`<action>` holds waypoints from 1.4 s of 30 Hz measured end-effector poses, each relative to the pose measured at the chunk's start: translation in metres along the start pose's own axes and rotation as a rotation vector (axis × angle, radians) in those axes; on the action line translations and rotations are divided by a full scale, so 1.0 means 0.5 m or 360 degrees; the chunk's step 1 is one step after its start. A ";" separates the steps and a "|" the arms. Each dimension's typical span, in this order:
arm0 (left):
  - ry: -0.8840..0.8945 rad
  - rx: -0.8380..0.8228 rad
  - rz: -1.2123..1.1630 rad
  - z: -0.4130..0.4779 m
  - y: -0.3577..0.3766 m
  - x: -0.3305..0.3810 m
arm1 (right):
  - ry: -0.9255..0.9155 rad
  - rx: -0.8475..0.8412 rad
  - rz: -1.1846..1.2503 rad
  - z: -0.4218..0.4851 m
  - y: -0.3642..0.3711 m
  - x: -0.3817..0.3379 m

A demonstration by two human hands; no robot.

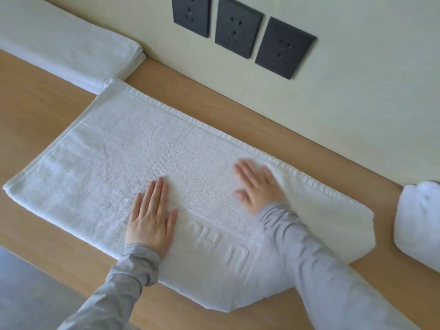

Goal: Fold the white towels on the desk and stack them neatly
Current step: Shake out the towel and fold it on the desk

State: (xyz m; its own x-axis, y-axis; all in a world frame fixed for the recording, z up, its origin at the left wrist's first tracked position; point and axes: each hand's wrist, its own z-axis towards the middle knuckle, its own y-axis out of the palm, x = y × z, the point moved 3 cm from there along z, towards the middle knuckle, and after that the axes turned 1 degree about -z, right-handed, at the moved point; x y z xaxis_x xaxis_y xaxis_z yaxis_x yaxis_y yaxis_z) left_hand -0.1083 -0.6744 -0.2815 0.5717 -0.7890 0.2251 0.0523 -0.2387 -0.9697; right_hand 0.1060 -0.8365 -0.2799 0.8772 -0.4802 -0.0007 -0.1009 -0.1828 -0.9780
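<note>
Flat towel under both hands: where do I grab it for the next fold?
Probably pinch the two left-end corners of the towel, coming from the left: that hem lies straight and flat, while the right end looks tucked at angles.

White towel [133,148] (ribbed border, embossed letters), tan wooden desk [31,110], dark-grey sockets [238,26].

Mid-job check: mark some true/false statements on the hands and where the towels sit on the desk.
1. Both the left hand and right hand lie on the spread towel. True.
2. The left hand pinches the towel's edge. False: its fingers lie straight, flat on the cloth.
3. A folded stack sits far left by the wall. True.
4. The towel bundle at the right lies on the spread towel. False: it sits beside it, with bare desk between.
</note>
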 end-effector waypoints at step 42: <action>0.0063 -0.0007 -0.0139 -0.005 -0.002 0.006 | 0.1857 0.0854 0.2766 -0.306 -0.067 0.044</action>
State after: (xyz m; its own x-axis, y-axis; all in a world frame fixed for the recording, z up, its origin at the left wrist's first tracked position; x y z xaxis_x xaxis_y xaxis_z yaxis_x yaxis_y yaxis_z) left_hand -0.1086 -0.6781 -0.2798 0.5325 -0.7867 0.3123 0.0969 -0.3098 -0.9458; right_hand 0.0569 -0.9722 -0.2153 -0.5571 -0.0577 -0.8284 0.0214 0.9963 -0.0837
